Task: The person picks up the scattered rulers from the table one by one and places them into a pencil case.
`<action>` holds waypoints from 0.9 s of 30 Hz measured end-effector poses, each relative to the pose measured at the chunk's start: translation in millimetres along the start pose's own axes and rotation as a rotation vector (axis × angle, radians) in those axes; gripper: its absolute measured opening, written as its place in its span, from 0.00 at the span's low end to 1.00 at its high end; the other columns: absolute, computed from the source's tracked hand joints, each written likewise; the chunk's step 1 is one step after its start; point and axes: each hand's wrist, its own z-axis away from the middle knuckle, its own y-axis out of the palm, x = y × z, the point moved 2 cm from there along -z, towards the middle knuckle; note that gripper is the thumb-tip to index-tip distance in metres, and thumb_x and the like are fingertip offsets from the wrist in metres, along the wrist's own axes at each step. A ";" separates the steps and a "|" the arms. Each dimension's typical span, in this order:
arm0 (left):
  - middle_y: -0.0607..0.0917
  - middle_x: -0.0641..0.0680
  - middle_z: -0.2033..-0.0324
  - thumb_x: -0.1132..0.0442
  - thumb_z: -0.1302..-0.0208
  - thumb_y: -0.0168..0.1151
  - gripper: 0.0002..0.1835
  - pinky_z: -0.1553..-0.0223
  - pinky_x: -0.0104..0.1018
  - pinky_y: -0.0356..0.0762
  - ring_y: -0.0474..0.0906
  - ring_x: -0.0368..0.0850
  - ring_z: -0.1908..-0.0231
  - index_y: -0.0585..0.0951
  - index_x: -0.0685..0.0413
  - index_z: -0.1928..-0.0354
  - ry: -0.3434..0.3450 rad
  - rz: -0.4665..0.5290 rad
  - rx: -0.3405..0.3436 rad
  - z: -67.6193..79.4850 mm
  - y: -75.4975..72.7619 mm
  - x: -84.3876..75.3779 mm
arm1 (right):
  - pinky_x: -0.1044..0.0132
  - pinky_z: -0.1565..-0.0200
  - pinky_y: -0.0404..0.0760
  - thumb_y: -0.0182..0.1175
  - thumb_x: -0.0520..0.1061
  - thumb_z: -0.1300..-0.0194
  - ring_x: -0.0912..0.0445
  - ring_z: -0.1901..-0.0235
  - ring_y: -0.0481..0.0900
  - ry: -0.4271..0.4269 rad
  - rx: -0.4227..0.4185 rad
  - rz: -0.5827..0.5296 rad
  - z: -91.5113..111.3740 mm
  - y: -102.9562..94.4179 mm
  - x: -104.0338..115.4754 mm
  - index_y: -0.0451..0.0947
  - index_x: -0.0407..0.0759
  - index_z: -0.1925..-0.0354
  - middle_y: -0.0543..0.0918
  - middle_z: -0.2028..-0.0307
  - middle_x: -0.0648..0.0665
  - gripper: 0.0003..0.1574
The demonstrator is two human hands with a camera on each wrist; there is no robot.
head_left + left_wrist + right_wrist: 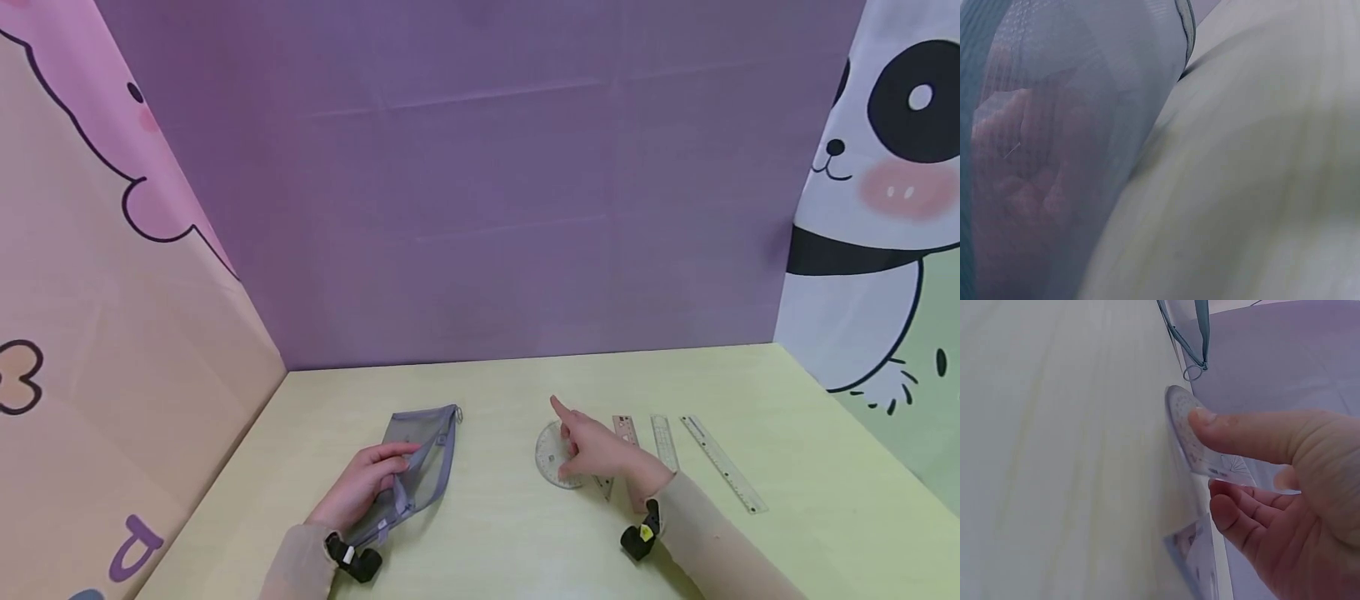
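Observation:
My left hand grips a grey-blue mesh zipper pouch by its near side, at the left of the table. Through the mesh the hand shows dimly in the left wrist view. My right hand is at a clear round protractor. In the right wrist view, the thumb lies on the face of the protractor and pinches it, while other fingers curl below. A clear pointed piece, perhaps a set square, lies partly hidden under the right hand.
Right of the protractor lie a reddish ruler, partly covered by my wrist, a short clear ruler and a longer clear ruler. A purple panel closes off the back of the pale table, and printed panels stand at both sides.

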 end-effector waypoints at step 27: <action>0.78 0.50 0.53 0.66 0.33 0.57 0.22 0.60 0.32 0.73 0.71 0.40 0.58 0.73 0.73 0.40 0.025 -0.018 0.019 2.0 1.2 -4.7 | 0.68 0.64 0.74 0.64 0.30 0.42 0.58 0.67 0.71 0.043 0.001 -0.103 2.8 -2.6 -3.9 0.60 0.25 0.34 0.74 0.68 0.49 0.40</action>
